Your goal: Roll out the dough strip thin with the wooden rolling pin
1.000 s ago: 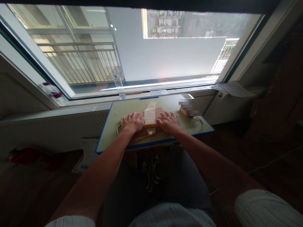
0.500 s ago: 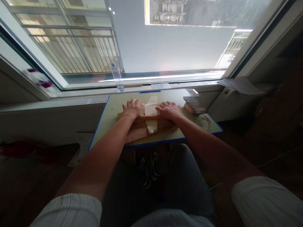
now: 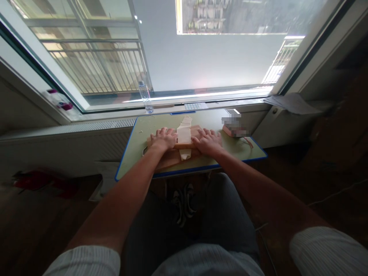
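Note:
A long flat strip of pale dough [image 3: 184, 135] lies lengthwise across a wooden board [image 3: 169, 160] on a small table. Crossing over the dough is a wooden rolling pin [image 3: 184, 146]. My left hand [image 3: 163, 138] rests palm down on the pin's left part, fingers spread forward and not wrapped around it. On the other side of the dough, my right hand [image 3: 207, 141] presses on the pin's right part in the same way, its fingers apart. Both palms hide the pin's ends.
The pale green table [image 3: 135, 143] has a blue edge. A partly blurred pinkish object [image 3: 230, 131] sits at its right. A clear bottle [image 3: 146, 97] and a white keyboard-like item [image 3: 196, 106] stand on the windowsill; a purple-capped bottle [image 3: 61, 101] is farther left.
The rolling pin and both hands have come slightly toward me over the dough, showing more of the board beyond. The whole view has also shifted a little.

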The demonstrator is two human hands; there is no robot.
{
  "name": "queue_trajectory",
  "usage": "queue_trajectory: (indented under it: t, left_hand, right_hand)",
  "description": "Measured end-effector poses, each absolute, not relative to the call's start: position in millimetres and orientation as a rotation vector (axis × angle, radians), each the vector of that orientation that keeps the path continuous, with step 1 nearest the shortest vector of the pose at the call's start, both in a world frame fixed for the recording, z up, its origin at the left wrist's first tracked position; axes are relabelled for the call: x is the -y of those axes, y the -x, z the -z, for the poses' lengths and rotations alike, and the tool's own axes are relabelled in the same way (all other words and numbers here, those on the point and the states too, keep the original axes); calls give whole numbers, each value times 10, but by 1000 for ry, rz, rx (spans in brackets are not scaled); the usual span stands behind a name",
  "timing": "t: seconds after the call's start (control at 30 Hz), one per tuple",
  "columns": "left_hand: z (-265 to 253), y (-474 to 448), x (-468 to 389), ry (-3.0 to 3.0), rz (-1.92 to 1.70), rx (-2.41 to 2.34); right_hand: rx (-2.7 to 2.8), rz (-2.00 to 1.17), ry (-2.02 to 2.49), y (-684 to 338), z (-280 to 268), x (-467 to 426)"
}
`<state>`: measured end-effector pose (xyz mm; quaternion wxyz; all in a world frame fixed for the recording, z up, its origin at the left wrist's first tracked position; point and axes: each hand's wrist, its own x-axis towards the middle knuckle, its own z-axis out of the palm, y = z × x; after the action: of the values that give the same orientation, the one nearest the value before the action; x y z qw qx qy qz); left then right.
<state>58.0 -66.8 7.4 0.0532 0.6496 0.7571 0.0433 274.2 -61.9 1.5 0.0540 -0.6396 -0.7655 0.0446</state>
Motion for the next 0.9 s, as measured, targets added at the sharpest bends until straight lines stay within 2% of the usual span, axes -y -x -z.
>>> queue_trajectory:
  t: [0.23, 0.47, 0.63, 0.9]
  left_hand:
    - [-11, -589, 893, -2054, -139, -2332]
    - [-28, -518, 343, -1959, -184, -2308]
    - [5, -499, 123, -1946, -283, -2358]
    - [-61, -561, 442, -1946, -170, -2322]
  right_hand:
    - [2330, -48, 1881, -2761, 19, 843]
    - [2346, -272, 1927, -2701, -75, 272]
    - [2313, -322, 1939, -2663, -72, 12]
    - [2343, -208, 1922, -2704, -46, 367]
